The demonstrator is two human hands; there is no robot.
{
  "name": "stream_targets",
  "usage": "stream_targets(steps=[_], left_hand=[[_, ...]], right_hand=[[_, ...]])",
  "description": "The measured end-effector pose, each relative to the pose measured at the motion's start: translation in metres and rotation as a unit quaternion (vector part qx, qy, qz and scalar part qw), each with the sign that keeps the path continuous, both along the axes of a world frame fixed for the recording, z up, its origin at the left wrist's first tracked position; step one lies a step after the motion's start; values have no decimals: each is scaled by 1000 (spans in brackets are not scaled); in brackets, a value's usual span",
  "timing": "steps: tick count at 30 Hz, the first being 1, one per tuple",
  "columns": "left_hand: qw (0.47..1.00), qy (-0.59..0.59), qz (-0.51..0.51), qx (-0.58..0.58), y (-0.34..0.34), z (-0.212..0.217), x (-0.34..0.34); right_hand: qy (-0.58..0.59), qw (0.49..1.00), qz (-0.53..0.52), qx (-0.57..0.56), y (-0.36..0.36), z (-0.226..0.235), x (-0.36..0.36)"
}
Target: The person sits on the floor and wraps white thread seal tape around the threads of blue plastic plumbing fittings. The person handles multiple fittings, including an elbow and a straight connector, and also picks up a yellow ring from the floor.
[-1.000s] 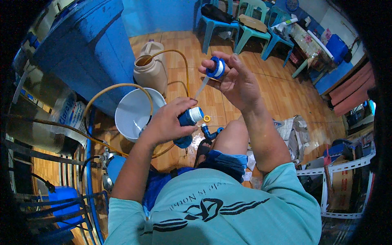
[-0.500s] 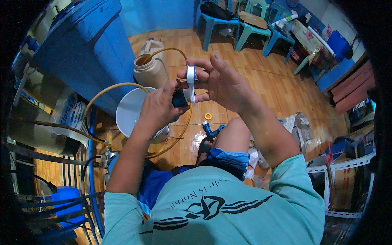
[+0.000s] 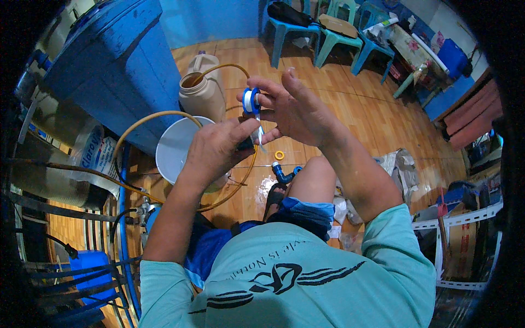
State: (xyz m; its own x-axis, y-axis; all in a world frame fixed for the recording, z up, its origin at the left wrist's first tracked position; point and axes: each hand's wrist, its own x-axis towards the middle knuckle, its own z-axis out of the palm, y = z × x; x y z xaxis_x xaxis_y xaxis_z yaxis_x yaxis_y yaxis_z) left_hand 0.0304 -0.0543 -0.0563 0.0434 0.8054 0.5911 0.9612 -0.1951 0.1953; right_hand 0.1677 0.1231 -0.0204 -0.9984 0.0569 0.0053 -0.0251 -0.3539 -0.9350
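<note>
My left hand (image 3: 213, 147) is closed around a dark threaded pipe fitting (image 3: 245, 144), mostly hidden by the fingers. On my right hand (image 3: 303, 112), the fingers hold a small blue-rimmed spool of white thread seal tape (image 3: 250, 100), while the thumb points up and away. A strip of white tape (image 3: 260, 133) runs between the spool and the fitting's end. Both hands are raised close together in front of me, above the floor. Beyond my knee lie a yellow ring (image 3: 280, 155) and a blue elbow pipe fitting (image 3: 281, 174).
A white bucket (image 3: 168, 147) stands left of my hands, with a beige jug (image 3: 203, 101) behind it. A yellowish hose (image 3: 156, 116) loops around them. A large blue container (image 3: 117, 71) rises at far left; plastic chairs (image 3: 295, 30) line the back. Metal shelving (image 3: 459, 218) stands at right.
The spool has turned so its blue rim faces me more. My left hand has rolled over the fitting, covering more of it, and the tape strip between them looks shorter.
</note>
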Motion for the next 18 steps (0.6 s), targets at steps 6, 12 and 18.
stream_targets(steps=[6, 12, 18], left_hand=[[999, 37, 6, -24, -3, 0, 3], [1000, 20, -12, -19, -7, -1, 3], [999, 20, -24, -16, -16, 8, 6]], right_hand=[[-34, 999, 5, 25, -2, -1, -1], [-82, 990, 26, 111, 12, 2, -9], [-85, 993, 0, 82, 25, -3, -20]])
